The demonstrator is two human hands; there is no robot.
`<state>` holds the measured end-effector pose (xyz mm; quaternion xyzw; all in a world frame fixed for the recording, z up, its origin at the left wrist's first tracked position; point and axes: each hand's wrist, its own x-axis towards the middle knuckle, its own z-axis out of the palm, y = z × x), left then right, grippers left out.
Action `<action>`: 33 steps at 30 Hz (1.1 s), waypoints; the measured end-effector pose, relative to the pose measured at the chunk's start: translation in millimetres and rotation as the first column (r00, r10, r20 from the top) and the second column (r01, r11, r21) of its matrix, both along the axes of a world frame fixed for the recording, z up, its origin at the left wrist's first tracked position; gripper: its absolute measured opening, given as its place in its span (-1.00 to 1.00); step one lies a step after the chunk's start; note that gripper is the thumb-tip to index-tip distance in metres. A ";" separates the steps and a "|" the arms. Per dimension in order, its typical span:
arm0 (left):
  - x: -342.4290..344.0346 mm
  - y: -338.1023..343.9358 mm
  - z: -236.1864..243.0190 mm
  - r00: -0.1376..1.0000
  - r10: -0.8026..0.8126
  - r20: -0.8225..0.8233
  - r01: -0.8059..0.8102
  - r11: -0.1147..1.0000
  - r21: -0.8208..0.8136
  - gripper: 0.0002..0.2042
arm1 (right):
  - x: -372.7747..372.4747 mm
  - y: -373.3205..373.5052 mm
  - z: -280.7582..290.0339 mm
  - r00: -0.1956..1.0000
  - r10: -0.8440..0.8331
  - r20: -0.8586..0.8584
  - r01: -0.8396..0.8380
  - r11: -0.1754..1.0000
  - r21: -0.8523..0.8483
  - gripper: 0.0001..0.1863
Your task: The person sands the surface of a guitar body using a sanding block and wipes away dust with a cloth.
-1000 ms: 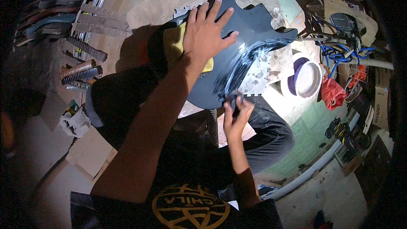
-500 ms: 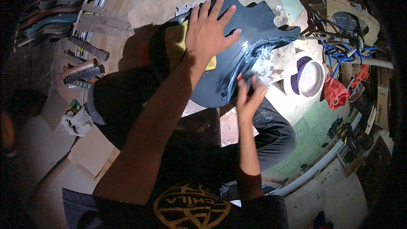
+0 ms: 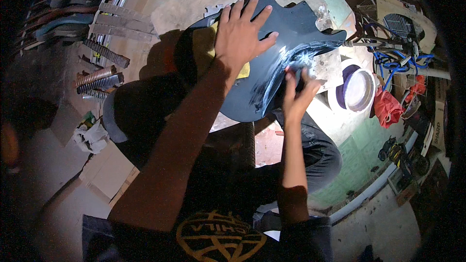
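A black electric guitar body (image 3: 247,94) lies in front of me, its two horns pointing away and to the right. My left hand (image 3: 239,39) rests flat on its upper face, fingers spread. Under that wrist, a yellow cloth or pad (image 3: 204,53) shows on both sides. My right hand (image 3: 300,97) is at the curved right edge of the body, fingers pinched around something small. Motion blur hides what it is; a reddish spot shows at the fingertips. Wet, shiny whitish streaks (image 3: 279,73) run along that edge.
To the right stands a white-rimmed tub (image 3: 360,90), beside a red cloth or bag (image 3: 388,109) and tangled blue cord (image 3: 388,63). Coil springs (image 3: 99,82) and wooden slats (image 3: 124,22) lie at left. Cardboard (image 3: 108,172) and a crumpled white cloth (image 3: 91,138) are lower left.
My right hand has slid up and to the right along the guitar body's curved edge. My left hand stays in place on the body.
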<state>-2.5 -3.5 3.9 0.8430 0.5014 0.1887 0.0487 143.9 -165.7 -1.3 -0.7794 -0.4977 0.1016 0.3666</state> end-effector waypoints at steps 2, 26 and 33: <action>-4.0 2.2 2.4 1.000 0.021 0.002 -0.021 1.000 0.011 -0.38 | -29.4 -55.6 8.3 0.985 0.103 -0.141 -0.106 0.994 -0.009 -0.67; -2.1 3.2 -2.6 0.999 -0.014 0.044 0.013 1.000 0.022 -0.39 | -41.9 -88.6 -0.8 0.987 0.115 -0.114 -0.124 0.990 -0.074 -0.65; 2.0 0.7 -13.0 0.999 -0.015 0.043 0.014 0.999 0.036 -0.39 | -4.7 2.5 5.4 0.995 0.101 -0.027 -0.099 0.993 0.057 -0.63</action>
